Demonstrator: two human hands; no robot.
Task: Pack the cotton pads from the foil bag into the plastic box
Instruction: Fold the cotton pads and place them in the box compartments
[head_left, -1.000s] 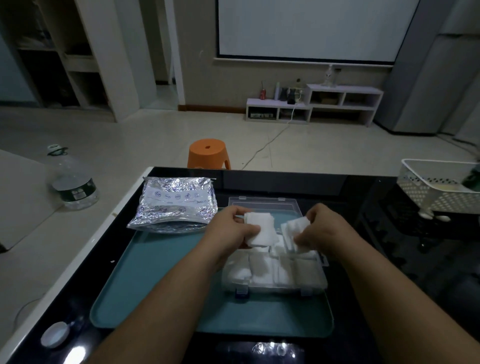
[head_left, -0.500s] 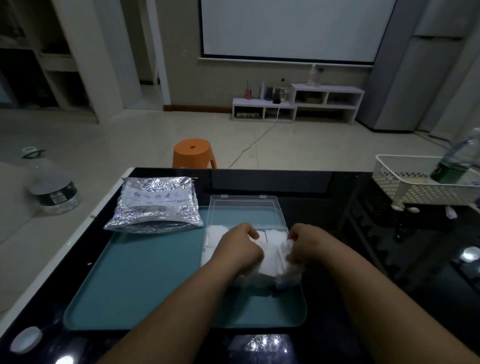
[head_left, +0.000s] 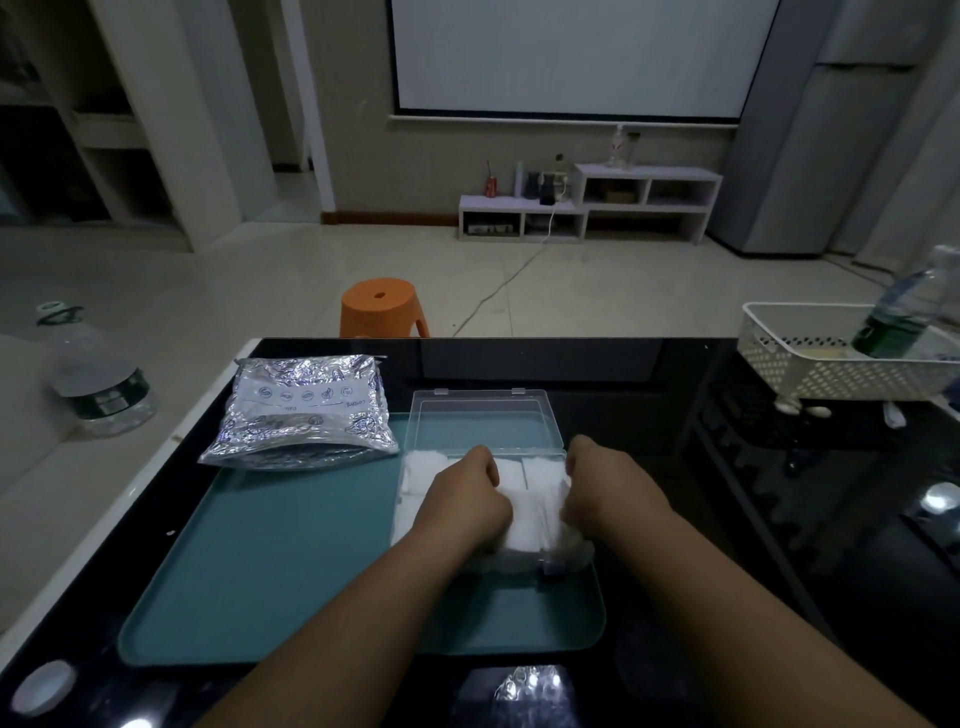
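A: Your left hand (head_left: 464, 503) and your right hand (head_left: 607, 498) are both down in the plastic box (head_left: 519, 562). Your fingers curl round the cotton pads (head_left: 525, 522).

B: Yes, you hold white pads in both hands. The box looks nearly full. I think most of the job is done.

A: But some pads puff out over the near right corner. You need to tuck those in.

B: The foil bag (head_left: 306, 415) lies at the back left of the blue tray (head_left: 285, 571), just beside the box's lid. It looks puffy, so I cannot tell if more pads hide inside.

A: The lid (head_left: 483, 423) lies open behind the box. You have room there to swing it shut.

B: The box sits near the tray's right rim, so push gently. The white basket (head_left: 821, 369) is far off on your right, out of your way.
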